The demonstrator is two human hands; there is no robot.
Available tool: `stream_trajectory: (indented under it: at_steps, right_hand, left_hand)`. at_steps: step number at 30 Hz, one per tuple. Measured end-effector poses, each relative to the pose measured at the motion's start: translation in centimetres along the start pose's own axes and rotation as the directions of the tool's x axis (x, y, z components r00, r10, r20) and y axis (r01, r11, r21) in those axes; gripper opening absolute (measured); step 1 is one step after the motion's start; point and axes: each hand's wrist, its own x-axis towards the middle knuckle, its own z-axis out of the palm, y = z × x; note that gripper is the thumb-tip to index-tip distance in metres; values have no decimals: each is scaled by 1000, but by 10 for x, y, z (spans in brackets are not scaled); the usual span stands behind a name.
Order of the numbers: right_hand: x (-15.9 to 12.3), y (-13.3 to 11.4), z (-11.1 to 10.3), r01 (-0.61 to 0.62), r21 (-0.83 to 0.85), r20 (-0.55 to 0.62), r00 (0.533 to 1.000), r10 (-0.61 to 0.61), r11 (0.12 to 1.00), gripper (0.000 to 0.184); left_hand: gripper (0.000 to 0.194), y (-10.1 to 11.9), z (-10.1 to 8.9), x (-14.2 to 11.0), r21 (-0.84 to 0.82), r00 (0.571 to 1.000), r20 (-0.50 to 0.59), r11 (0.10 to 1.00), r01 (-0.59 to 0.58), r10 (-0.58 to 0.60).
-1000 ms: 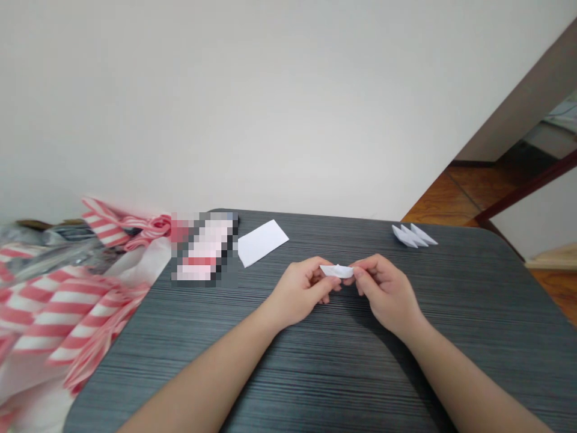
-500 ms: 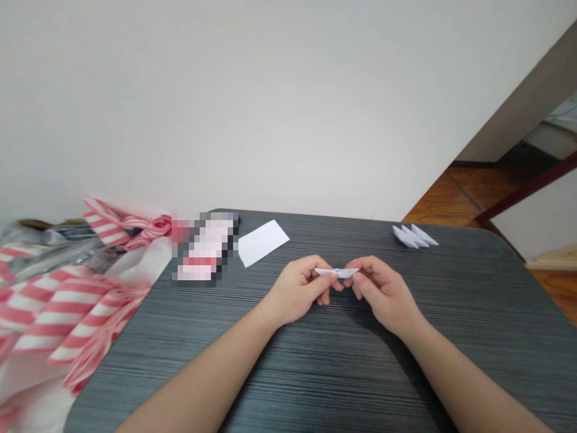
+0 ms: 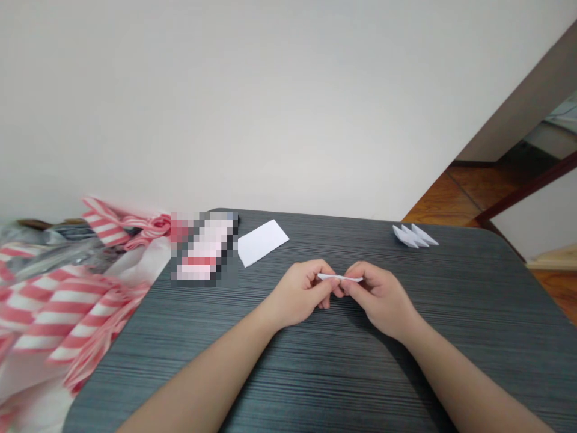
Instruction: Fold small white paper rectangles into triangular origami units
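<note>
Left hand and right hand are both pinching the folded white paper between thumbs and fingers, above the dark table. Three folded pieces are lying beyond the right hand.

The single head-worn view looks forward and down over the hands at mid-range.

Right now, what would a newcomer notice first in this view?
Probably the red-and-white striped cloth, heaped left of the dark table. Next, the two hands, left and right, pinching a small folded white paper above the table's middle.
</note>
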Motion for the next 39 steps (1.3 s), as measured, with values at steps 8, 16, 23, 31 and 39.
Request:
stream_trajectory:
  at_steps: [8, 16, 23, 31, 39]
  right_hand:
    - [1, 2, 0, -42, 10, 29, 999, 41, 999, 13]
    - [2, -4, -2, 2, -100, 53, 999, 3, 995, 19]
    - [2, -3, -4, -8, -90, 27, 1000, 11, 996, 18]
    - [3, 0, -2, -86, 7, 47, 995, 85, 996, 14]
    - [3, -5, -4, -24, -59, 65, 997, 28, 998, 20]
  left_hand:
    - [21, -3, -1, 1, 69, 1000, 18, 998, 9, -11]
    - [22, 0, 0, -1, 105, 1000, 28, 994, 4, -7]
    - [22, 0, 0, 1, 105, 1000, 9, 994, 14, -15]
    - [29, 2, 0, 0, 179, 1000, -1, 984, -2, 2]
    - [30, 0, 1, 0, 191, 1000, 23, 981, -10, 6]
